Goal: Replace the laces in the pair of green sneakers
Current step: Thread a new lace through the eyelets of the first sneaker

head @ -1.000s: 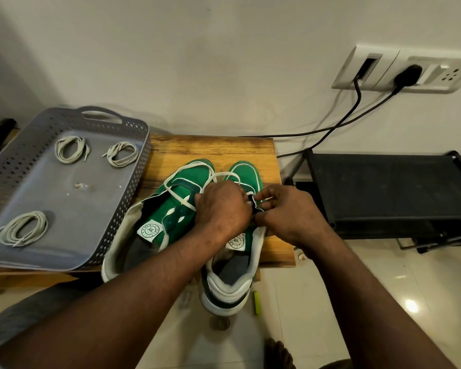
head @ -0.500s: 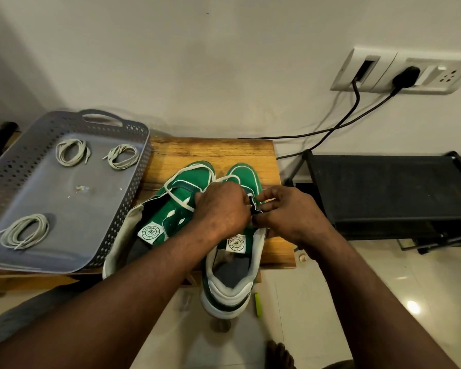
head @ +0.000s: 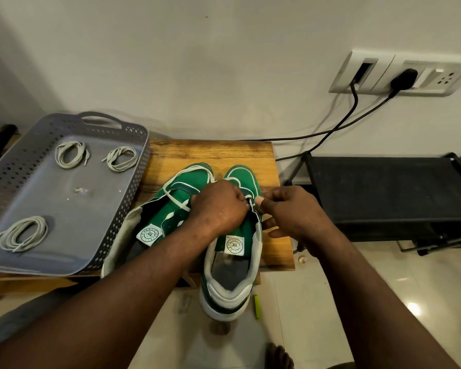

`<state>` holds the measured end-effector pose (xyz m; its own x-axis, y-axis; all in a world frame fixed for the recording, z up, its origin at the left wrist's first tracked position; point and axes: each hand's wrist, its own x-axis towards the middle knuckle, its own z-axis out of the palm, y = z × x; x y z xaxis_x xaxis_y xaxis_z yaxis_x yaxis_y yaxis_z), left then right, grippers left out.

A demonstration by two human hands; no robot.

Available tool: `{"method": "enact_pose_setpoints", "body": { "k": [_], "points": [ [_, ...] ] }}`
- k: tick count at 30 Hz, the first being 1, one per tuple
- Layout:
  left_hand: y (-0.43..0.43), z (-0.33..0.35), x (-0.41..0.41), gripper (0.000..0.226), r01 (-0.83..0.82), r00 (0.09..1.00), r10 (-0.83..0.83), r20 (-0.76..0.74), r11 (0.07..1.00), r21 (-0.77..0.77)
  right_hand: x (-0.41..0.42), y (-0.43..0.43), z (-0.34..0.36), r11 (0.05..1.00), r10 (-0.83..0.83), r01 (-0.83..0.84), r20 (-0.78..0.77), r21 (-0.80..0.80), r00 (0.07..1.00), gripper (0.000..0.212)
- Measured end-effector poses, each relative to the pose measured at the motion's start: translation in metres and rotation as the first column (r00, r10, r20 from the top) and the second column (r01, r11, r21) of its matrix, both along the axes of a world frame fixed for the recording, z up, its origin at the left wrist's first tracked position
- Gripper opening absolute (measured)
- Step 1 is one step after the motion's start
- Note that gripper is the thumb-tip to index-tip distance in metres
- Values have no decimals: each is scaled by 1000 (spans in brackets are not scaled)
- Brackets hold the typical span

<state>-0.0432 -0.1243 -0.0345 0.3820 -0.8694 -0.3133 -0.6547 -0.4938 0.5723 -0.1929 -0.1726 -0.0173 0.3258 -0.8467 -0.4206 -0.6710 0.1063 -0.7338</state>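
Two green sneakers with white trim stand side by side on a small wooden table (head: 210, 153), toes toward the wall. The left sneaker (head: 155, 222) has a loose white lace (head: 175, 199) draped over it. Over the right sneaker (head: 230, 265) my left hand (head: 218, 207) curls at the eyelet flap, and my right hand (head: 285, 211) pinches the lace end at the flap's right edge. What my left fingers grip is hidden under the hand. The right sneaker's heel hangs past the table's front edge.
A grey perforated tray (head: 133, 182) lies left of the sneakers with three coiled pale laces (head: 24, 233) in it. A black rack (head: 383, 193) stands to the right. Black cables (head: 330, 131) run from wall sockets. A small yellow-green object (head: 257, 306) lies on the tiled floor.
Both hands stay at the right sneaker's eyelets, shifting slightly. My right thumb and finger now pinch closer to the flap's edge.
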Motion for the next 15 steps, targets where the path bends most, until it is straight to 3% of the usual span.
{"method": "enact_pose_setpoints", "body": {
  "k": [6,12,15],
  "points": [
    [0,-6,-3,14,11,999,-12,34,1000,9,16,1,-17,931,-16,-63,-215,-358,977,19],
    [4,-5,-4,20,69,987,-68,149,998,2,22,5,-14,873,36,-222,-397,-434,917,14],
    [4,-4,-2,22,92,985,-90,149,996,-10,16,1,-11,822,3,-209,-362,-529,932,14]
  ]
}}
